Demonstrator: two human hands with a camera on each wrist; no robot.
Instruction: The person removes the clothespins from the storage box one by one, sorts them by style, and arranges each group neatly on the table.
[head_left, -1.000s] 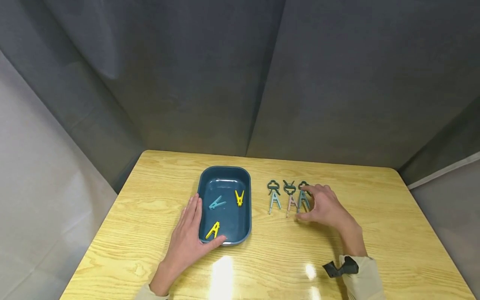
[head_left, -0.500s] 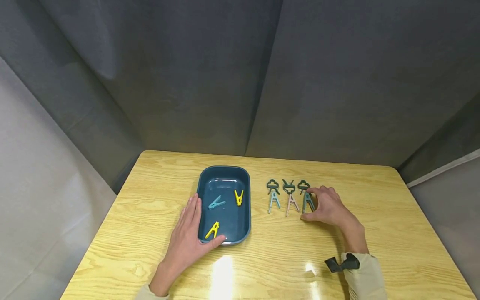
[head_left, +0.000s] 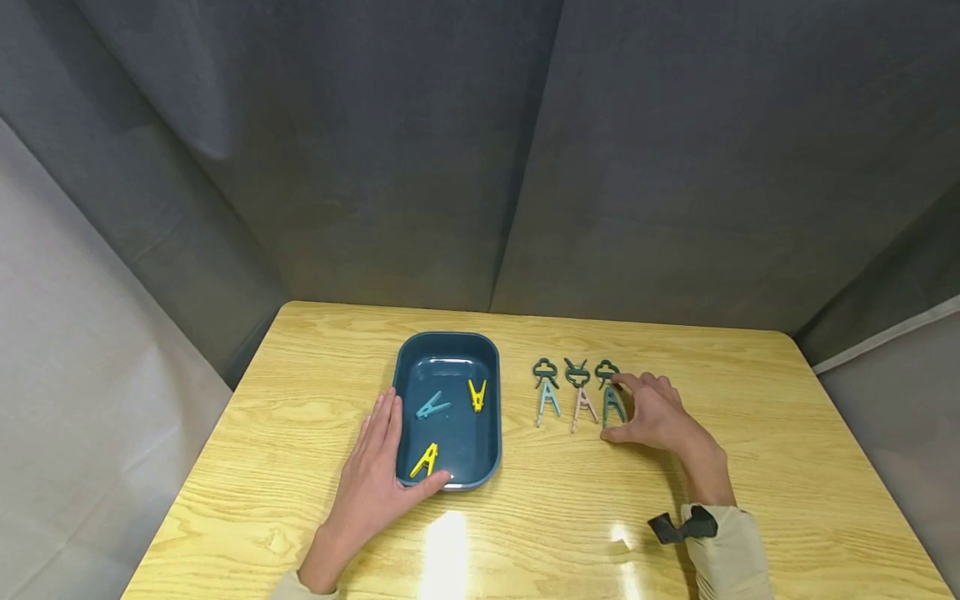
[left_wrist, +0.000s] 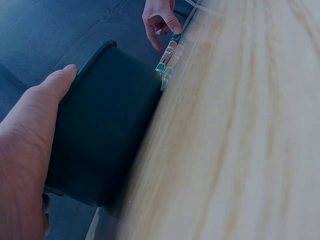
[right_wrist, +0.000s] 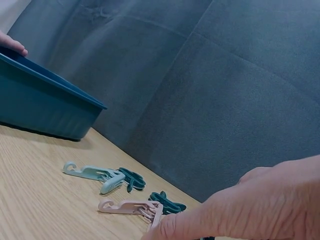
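Observation:
My left hand (head_left: 378, 475) lies along the left side of a dark teal tray (head_left: 491, 467), fingers straight and thumb over its near rim. In it are a blue clothespin (head_left: 432, 406) and two yellow clothespins, one (head_left: 477, 396) at right and one (head_left: 426, 460) near the front. My right hand (head_left: 656, 417) holds a dark teal clothespin (head_left: 612, 404) between thumb and fingers, flat on the table. Left of it lie a pink clothespin (head_left: 584, 404) and a light blue clothespin (head_left: 548, 402). In the right wrist view, my hand hides most of the held clothespin.
Dark green plant clips, a left one (head_left: 545, 371), a middle one (head_left: 577, 375) and a right one (head_left: 607, 371), lie just beyond the row of clothespins. The wooden table (head_left: 540, 533) ends at a grey curtain (head_left: 637, 208).
My right hand has shifted slightly right, and the dark teal clothespin has moved with it, away from the pink one. The left hand and tray have stayed put.

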